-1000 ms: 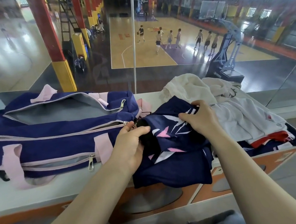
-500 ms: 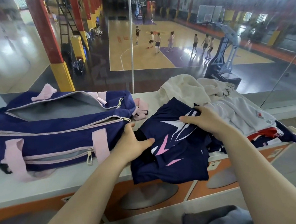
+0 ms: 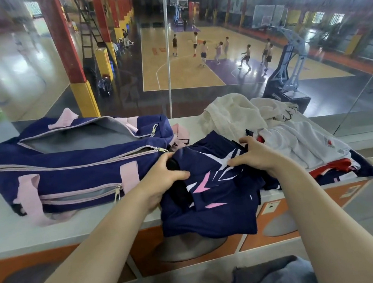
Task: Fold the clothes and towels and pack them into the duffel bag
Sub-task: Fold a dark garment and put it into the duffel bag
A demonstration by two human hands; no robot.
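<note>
Fingers of the left hand and right hand grip a navy jersey on the pale desk beside an unzipped duffel bag, overlooking a basketball court.

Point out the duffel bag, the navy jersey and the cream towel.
duffel bag point(image 3: 74, 176): head view, front side panel.
navy jersey point(image 3: 222, 206): head view, lower front cloth.
cream towel point(image 3: 233, 113): head view, bunched top.
</note>
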